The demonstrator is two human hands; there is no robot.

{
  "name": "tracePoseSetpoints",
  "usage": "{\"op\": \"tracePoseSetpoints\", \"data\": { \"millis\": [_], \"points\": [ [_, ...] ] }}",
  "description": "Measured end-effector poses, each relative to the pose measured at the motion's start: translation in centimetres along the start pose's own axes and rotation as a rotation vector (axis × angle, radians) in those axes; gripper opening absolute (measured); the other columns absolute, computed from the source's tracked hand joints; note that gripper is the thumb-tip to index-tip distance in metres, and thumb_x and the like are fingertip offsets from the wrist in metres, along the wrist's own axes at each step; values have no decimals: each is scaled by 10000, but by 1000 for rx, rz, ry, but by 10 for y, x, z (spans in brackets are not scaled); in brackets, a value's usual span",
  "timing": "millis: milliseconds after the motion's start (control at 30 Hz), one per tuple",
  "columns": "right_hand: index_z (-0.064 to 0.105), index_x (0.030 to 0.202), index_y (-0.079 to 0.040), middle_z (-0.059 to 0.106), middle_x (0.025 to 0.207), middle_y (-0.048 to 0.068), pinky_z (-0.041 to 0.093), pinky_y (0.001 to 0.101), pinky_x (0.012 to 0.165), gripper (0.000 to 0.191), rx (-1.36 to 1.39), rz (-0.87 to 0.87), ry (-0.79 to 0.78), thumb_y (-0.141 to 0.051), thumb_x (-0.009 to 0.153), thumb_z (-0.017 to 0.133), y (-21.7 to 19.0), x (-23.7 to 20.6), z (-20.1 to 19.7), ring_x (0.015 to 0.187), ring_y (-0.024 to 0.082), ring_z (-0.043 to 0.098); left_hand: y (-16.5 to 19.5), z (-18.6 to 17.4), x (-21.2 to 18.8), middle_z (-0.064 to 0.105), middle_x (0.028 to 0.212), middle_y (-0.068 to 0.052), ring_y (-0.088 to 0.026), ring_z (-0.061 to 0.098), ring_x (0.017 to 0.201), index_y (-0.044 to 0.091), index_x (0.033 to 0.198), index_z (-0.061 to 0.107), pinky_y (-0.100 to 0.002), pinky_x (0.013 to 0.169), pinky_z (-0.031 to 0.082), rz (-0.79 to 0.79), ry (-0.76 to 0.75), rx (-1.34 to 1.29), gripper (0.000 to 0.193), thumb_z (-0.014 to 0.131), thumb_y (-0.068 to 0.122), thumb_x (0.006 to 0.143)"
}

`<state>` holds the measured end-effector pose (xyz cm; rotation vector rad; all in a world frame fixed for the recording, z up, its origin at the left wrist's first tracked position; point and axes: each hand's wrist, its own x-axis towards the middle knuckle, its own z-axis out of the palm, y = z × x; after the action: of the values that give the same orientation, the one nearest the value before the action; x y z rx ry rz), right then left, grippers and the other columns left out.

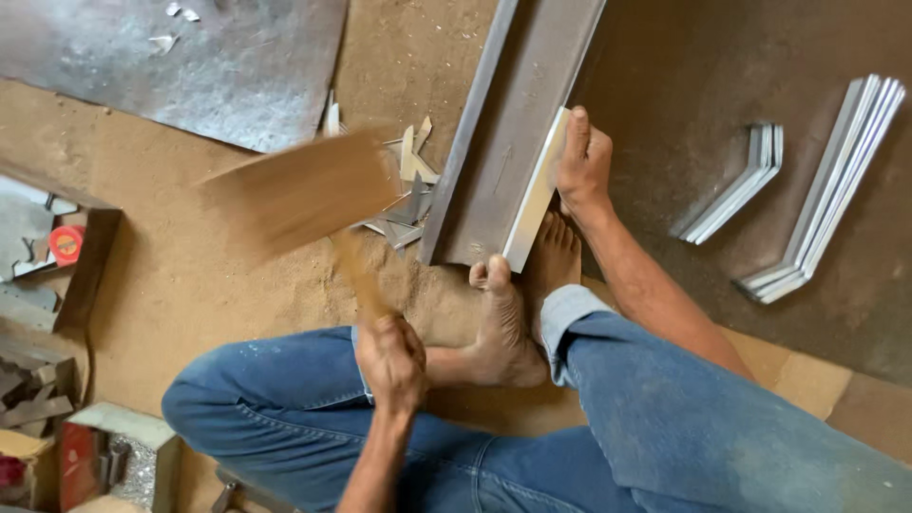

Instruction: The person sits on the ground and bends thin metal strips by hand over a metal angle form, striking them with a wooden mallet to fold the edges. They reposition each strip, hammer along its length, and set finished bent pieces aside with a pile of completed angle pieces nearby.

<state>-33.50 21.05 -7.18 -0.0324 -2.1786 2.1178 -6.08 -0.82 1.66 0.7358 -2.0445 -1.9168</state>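
My left hand point(391, 359) is shut on the handle of a wooden mallet point(302, 195), whose broad head is blurred in motion above the floor. My right hand point(581, 160) presses a bright sheet-metal strip point(538, 190) against the edge of a long dark steel angle bar point(508, 123). My bare feet point(518, 294) rest at the near end of the bar and strip. I sit on the floor in blue jeans.
Metal offcuts point(408, 185) lie left of the bar. Two stacks of bent metal pieces point(825, 185) point(736, 185) lie at the right. A large metal sheet point(180, 57) covers the top left. A wooden box with a red tape measure point(65, 242) sits at left.
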Motion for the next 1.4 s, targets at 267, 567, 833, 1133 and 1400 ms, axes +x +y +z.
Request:
{"op": "tracePoseSetpoints", "data": {
  "millis": [267, 567, 833, 1133, 1400],
  "points": [
    [527, 723, -120, 470, 624, -72, 362, 309, 481, 536, -28, 69, -1, -482, 1105, 424, -4, 2, -2, 549, 62, 435, -20, 30, 50, 454, 639, 18, -115, 409, 456, 109, 1004, 501, -275, 380, 332, -181, -122, -349, 245, 511, 348, 1057],
    [512, 775, -102, 465, 713, -55, 384, 289, 587, 510, -21, 148, 33, -458, 1131, 434, -13, -53, 18, 682, 77, 430, 38, -1, 65, 499, 617, -36, -147, 478, 464, 93, 1017, 525, -309, 392, 400, -59, -24, 135, 309, 458, 382, 1103],
    [413, 674, -168, 403, 572, -53, 334, 335, 414, 593, -181, 70, 31, -605, 1075, 394, 6, 1, -5, 490, 94, 389, 33, 14, 19, 554, 768, -69, -172, 524, 564, 88, 1151, 535, -337, 488, 465, 332, 177, -492, 383, 505, 461, 1068],
    [448, 722, -59, 425, 636, 18, 337, 348, 511, 615, -371, 61, -135, -501, 1149, 480, -37, 2, -11, 613, 110, 413, 11, -18, 15, 664, 793, -181, -382, 694, 748, 3, 1240, 538, -473, 647, 543, -322, -542, 739, 415, 616, 343, 1013],
    [692, 877, -142, 651, 733, 46, 537, 405, 564, 401, -1106, -666, -1384, -504, 1015, 586, -139, -61, -9, 652, 256, 655, 87, 33, 51, 669, 1054, -176, -357, 640, 980, 87, 1289, 578, -431, 848, 532, 705, -371, 837, 473, 748, 161, 853]
  ]
}}
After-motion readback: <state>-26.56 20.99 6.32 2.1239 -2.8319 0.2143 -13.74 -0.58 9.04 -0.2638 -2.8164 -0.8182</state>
